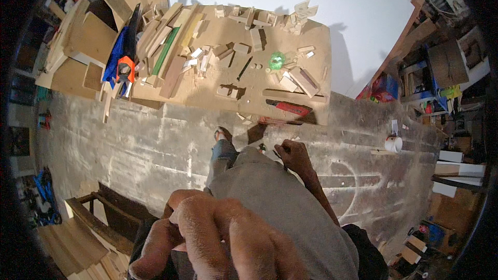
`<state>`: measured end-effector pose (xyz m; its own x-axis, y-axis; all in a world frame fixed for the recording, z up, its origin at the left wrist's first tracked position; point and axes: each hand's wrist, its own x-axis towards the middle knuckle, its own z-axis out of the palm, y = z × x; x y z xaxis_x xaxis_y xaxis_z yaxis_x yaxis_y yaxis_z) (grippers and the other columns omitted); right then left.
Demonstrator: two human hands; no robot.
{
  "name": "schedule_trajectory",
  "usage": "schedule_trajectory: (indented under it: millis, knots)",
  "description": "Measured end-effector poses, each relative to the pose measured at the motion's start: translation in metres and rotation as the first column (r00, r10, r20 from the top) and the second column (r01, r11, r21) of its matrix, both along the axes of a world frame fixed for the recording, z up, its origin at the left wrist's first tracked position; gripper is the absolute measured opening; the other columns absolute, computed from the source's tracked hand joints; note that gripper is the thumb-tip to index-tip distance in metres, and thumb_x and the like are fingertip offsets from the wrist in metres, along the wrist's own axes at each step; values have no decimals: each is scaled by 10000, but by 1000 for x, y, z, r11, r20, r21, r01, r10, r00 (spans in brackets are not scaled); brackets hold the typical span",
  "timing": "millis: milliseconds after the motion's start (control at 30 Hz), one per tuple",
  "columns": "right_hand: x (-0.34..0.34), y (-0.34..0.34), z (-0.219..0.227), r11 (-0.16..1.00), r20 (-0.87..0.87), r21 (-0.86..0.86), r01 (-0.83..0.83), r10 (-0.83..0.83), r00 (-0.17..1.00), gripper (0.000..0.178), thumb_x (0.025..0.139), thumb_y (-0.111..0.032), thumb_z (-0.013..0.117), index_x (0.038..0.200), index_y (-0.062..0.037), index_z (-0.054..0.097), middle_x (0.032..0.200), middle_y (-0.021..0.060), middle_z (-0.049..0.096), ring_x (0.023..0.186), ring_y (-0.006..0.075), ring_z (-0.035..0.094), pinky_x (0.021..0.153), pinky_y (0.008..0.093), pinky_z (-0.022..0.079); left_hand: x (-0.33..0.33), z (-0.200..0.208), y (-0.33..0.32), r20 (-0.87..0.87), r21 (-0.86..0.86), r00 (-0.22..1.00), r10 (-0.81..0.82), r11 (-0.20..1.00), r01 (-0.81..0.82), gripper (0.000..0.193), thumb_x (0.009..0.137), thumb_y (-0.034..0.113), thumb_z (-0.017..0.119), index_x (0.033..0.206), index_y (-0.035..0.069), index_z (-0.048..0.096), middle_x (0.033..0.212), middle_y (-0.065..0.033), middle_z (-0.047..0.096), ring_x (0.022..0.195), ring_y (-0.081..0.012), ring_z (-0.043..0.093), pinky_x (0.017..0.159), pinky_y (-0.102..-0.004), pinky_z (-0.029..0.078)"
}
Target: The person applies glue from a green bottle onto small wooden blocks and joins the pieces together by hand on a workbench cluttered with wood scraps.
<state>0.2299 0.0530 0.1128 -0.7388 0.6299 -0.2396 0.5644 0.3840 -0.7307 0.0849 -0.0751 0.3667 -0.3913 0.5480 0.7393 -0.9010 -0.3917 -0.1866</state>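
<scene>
My left hand [228, 228] looms large at the lower edge, close to the camera. Its fingers are bent and closed; their tips fall out of sight, so what they grip, if anything, is hidden. In front of my grey shirt, on the right side, my right hand [294, 155] is held with its fingers closed. A small dark bit shows by these fingers, too little to name. Nearest to that hand, at the front edge of the wooden worktable [199, 91], lies a red and black tool [289, 107] shaped like a cutter. Neither hand touches the table.
Wood strips, offcuts and small wooden assemblies [251, 18] cover much of the table, with a green round object [277, 60] among them. An orange-handled saw [125, 69] is at its left. A white bucket [393, 143] stands on the concrete floor at right; a wooden frame [98, 218] is lower left.
</scene>
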Motion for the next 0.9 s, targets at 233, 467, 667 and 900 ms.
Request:
schedule_trajectory:
  millis: [233, 467, 667, 900]
  knots:
    - [-45, 8, -6, 996, -9, 87, -28, 29, 1000, 323, 880, -247, 660, 728, 37, 631, 600, 159, 614, 510, 228, 588, 530, 369, 460, -84, 17, -9, -214, -159, 970, -113, 984, 80, 523, 894, 483, 627, 1021, -22, 575, 995, -218, 644, 874, -408, 658, 759, -537, 552]
    - [-131, 18, -1, 992, -19, 56, -109, 110, 994, 248, 855, -213, 601, 754, 14, 609, 725, 196, 615, 685, 386, 622, 648, 435, 484, -210, -82, -36, -411, -758, 864, 289, 419, -501, 417, 981, 475, 469, 922, 77, 580, 1059, -63, 544, 1004, -185, 520, 833, -359, 435]
    - [-214, 93, -11, 959, -164, 269, 88, -45, 985, 170, 858, -53, 588, 996, -9, 677, 806, 168, 674, 733, 206, 653, 686, 327, 506, -302, -331, -169, -681, 35, 337, -651, -488, -872, 398, 933, 350, 582, 766, -10, 616, 775, -150, 651, 670, -296, 580, 653, -402, 477]
    - [-317, 213, -11, 886, 161, 417, 204, -293, 942, 288, 817, -199, 652, 1010, 13, 678, 1007, 232, 686, 952, 360, 674, 798, 407, 539, -223, -509, -382, -293, 7, 430, -854, -451, -892, 242, 738, 211, 637, 806, -14, 692, 830, -264, 670, 811, -408, 658, 748, -480, 523]
